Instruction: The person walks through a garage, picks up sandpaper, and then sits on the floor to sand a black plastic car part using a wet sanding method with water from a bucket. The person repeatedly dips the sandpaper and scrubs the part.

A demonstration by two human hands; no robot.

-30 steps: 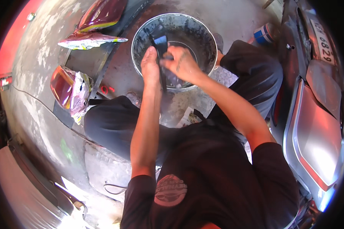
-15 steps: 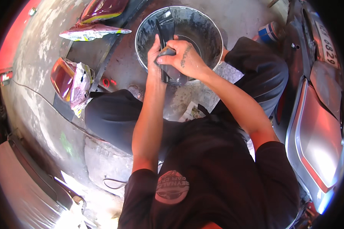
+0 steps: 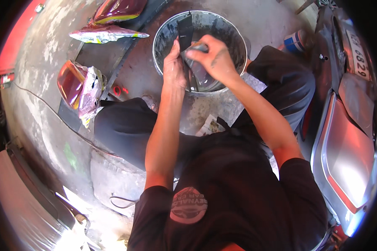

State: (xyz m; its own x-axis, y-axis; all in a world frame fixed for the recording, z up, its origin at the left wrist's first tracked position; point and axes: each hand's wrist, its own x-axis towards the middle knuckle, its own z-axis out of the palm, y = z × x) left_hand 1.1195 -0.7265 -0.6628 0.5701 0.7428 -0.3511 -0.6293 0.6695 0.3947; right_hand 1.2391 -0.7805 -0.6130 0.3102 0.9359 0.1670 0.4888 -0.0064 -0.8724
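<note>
A long, flat black plastic-looking piece [image 3: 185, 30] stands lengthwise over the round bucket [image 3: 241, 42], whose inner wall is streaked grey. My left hand [image 3: 174, 69] is closed on the piece's left edge, its thumb pointing away from me. Just right of it, my right hand [image 3: 218, 58] pinches a small dark grey pad [image 3: 201, 47] close to the black piece; whether the two touch is unclear. Water-like reflections show in the bucket below my hands. My fingers hide the middle of the black piece.
Two red lamps [image 3: 69, 81] partly wrapped in plastic and paper lie at the left. A blue-and-white can [image 3: 294, 42] stands right of the bucket. Vehicle body panels [image 3: 349, 154] line the right side. A cable [image 3: 50, 109] crosses the floor, near a red ring [image 3: 117, 90].
My right hand has lifted off to the right of my left hand and away from me, with the pad now more visible. The black piece has turned slightly.
</note>
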